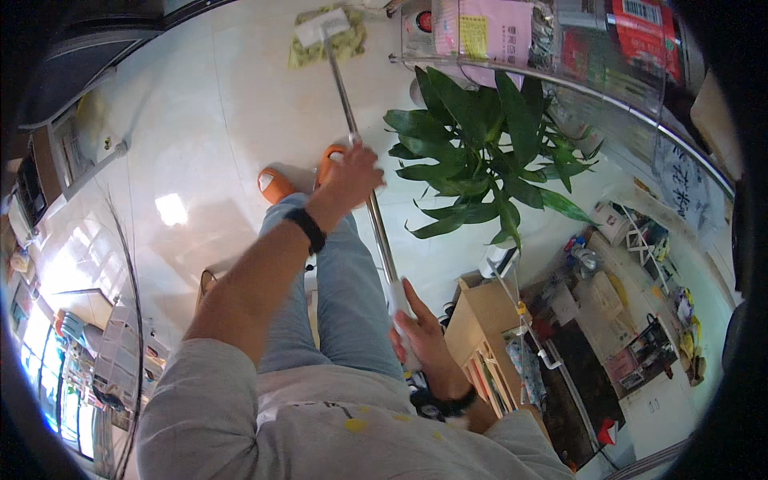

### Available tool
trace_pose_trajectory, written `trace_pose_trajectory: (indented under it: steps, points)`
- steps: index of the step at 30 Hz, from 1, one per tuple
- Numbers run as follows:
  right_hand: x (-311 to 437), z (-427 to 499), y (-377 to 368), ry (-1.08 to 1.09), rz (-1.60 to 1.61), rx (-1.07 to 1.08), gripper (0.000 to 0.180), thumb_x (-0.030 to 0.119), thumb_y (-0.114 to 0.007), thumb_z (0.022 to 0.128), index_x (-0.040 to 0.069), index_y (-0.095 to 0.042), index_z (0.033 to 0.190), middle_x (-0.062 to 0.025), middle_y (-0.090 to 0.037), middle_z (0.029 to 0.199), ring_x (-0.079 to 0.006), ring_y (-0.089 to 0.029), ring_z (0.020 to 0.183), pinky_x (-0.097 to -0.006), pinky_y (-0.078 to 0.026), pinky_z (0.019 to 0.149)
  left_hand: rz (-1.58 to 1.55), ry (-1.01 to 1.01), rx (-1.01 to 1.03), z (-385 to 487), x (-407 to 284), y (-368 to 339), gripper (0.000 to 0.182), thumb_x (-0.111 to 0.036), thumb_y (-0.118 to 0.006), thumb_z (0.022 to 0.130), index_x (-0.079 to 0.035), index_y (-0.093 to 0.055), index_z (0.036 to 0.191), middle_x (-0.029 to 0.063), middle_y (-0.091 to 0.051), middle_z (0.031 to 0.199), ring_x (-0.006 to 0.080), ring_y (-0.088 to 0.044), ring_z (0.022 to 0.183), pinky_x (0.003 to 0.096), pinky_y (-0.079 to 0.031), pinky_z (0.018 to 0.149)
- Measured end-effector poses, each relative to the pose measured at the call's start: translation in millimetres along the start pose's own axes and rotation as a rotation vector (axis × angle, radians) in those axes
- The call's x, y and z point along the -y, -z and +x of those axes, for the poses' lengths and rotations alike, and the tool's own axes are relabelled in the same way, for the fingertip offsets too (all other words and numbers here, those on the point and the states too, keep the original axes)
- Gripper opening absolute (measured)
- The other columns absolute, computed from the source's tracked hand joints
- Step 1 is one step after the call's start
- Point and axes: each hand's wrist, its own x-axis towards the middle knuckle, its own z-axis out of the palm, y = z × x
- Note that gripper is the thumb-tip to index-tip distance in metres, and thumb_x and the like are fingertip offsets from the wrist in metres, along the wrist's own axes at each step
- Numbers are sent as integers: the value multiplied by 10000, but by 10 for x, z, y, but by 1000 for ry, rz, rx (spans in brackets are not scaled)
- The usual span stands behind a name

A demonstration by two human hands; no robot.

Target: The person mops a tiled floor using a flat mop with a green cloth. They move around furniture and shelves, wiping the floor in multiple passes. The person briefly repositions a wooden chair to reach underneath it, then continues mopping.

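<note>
My left hand [354,175], slightly blurred, is wrapped around the middle of a shiny metal mop pole [380,234]. Lower in the view, my right hand [423,336] holds the white grip [398,303] at the pole's near end. The pole slants away from me to a flat mop head [323,28], a white plate over a shaggy yellow-green pad [354,45] that lies on the glossy tiled floor [264,84]. My feet stand behind it in orange slippers [276,186].
Right of the pole, a leafy green potted plant [480,156] spreads close to my hands. Behind it runs a glass-sided case [600,90] holding packaged goods. A wooden cabinet [480,318] stands near my right arm. Dark furniture [90,66] borders the floor at upper left.
</note>
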Motion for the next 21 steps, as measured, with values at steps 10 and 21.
trace_pose_trajectory:
  steps: [10,21]
  points:
    - [-405,-308,127,-122,394,83,610,237,-406,973,255,-49,1467,-47,-463,578,-142,-445,431,-276,-396,388,-68,-244,443,-32,-452,-239,154,-330,-642,715,-179,-668,700,40,-596,784,237,-560,916,505,-274,1016]
    - [-1006,-1568,169,-94,214,-77,692,175,-504,937,169,-60,1469,-44,-514,630,-117,-502,479,-267,-425,412,-232,-330,432,-684,-1690,227,160,-264,-656,722,-114,-626,677,45,-555,700,221,-551,823,464,-278,1060]
